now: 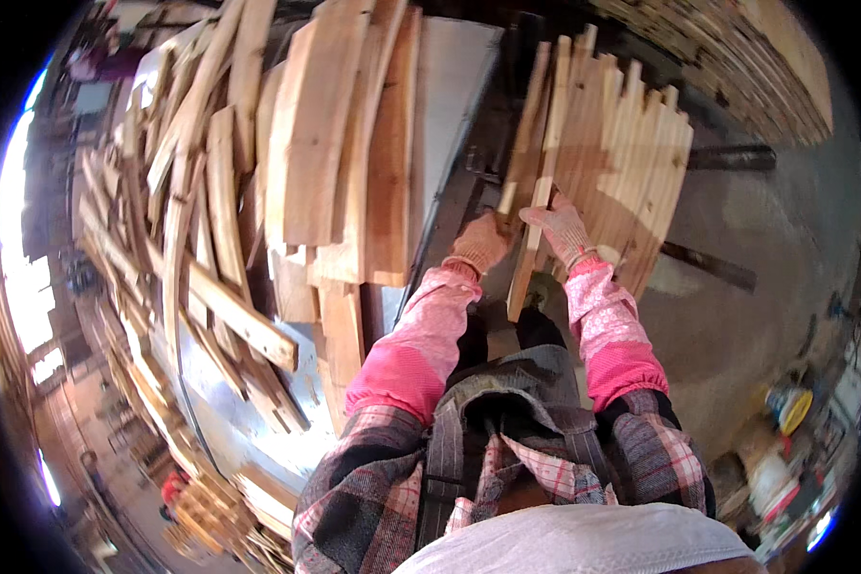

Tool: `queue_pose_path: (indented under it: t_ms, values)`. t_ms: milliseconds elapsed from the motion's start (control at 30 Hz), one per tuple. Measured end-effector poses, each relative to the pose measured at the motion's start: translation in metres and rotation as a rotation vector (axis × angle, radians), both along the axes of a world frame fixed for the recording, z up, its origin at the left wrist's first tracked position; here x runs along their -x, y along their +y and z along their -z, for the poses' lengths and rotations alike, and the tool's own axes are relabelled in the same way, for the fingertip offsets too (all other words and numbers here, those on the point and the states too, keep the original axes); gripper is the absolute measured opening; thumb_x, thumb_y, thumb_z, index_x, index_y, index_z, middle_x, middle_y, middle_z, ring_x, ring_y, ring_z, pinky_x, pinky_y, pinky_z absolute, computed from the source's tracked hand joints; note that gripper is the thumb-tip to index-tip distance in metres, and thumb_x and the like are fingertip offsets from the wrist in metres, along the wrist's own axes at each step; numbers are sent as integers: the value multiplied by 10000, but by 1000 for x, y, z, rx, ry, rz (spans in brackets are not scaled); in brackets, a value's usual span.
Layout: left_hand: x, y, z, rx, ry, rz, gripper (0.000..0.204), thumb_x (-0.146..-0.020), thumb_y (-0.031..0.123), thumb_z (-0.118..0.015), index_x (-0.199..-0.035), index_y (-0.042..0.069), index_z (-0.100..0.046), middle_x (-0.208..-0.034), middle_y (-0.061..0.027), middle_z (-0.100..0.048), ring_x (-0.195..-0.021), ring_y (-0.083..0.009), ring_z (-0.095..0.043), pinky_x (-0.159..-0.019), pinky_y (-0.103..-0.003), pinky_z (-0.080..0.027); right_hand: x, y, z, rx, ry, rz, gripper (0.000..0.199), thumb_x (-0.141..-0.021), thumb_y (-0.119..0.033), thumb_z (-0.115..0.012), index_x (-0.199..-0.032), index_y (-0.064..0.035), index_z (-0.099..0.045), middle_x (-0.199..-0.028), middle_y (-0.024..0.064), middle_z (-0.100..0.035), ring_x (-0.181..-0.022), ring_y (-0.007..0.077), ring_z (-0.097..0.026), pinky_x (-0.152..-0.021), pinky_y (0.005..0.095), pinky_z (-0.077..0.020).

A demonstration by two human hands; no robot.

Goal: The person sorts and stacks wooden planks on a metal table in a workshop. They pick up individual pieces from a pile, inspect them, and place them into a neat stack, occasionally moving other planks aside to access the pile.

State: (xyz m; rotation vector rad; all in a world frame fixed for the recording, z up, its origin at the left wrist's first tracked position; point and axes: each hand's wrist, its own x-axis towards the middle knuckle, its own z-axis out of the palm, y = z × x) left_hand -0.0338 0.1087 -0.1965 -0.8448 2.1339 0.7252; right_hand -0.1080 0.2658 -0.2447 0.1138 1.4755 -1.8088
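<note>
My gloved left hand [481,243] is closed at the near end of a narrow, shaded wooden board [527,134]; its fingertips are partly hidden. My gloved right hand [562,230] grips a long pale wooden strip [538,212], its thumb across the strip's face. The strip's near end juts toward my body, past both hands. Just right of it lies a stack of pale wooden strips [641,153], side by side with uneven far ends. Pink sleeve covers reach over both forearms.
At my left a metal-topped table [454,86] carries wide planks [320,134] and a jumble of loose boards [225,191]. Dark bars [708,265] stick out right of the strip stack. Another lumber pile [737,57] stands far right. Containers, one a yellow-rimmed bucket [790,409], sit at the lower right.
</note>
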Motion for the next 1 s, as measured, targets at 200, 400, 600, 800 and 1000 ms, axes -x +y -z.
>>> queue_pose_path:
  t_ms: [200,400,600,800,1000]
  values:
    - [-61,-64,-110,457,1095,328,759,-834,379,-794,-1472,72,-521,-1315,-183,-642,-1174,-350,-645,-1012,-460,-517,14,-21,46,-309,257,-266,671,-983,-349,-604,-1529,-17,-399,-1301,191,-658,-1152,288,-650,-971,391,-490]
    - [-44,-185,-173,833,374,41,940,-763,416,-852,-1499,41,-404,-1430,-236,-523,-1353,-421,-482,-1097,-501,-442,21,-30,0,-621,363,-582,642,-960,-395,-582,-1450,12,-512,-1387,264,-608,-1323,405,-559,-1109,420,-416]
    - [-53,-181,-223,254,621,-331,613,-725,208,-863,-1232,3,-588,-923,-124,-689,-890,-271,-695,-806,-436,-561,-1,-7,-56,-823,795,-110,691,-949,-408,-615,-1471,28,-492,-1394,262,-592,-1350,385,-536,-1156,408,-398]
    - [-79,-64,-210,213,906,-118,679,-655,142,-858,-1253,-5,-572,-1036,-165,-613,-950,-303,-617,-819,-407,-530,-64,-53,-176,198,443,167,530,-925,-177,-767,-1379,-10,-551,-1226,79,-654,-1043,163,-636,-940,321,-528]
    - [-52,3,-159,-192,841,-53,767,-723,322,-855,-1365,10,-574,-1196,-227,-646,-1075,-353,-669,-953,-412,-534,-47,-26,-161,-53,197,335,333,-916,-202,-705,-1152,30,-672,-992,91,-720,-897,181,-683,-792,343,-563]
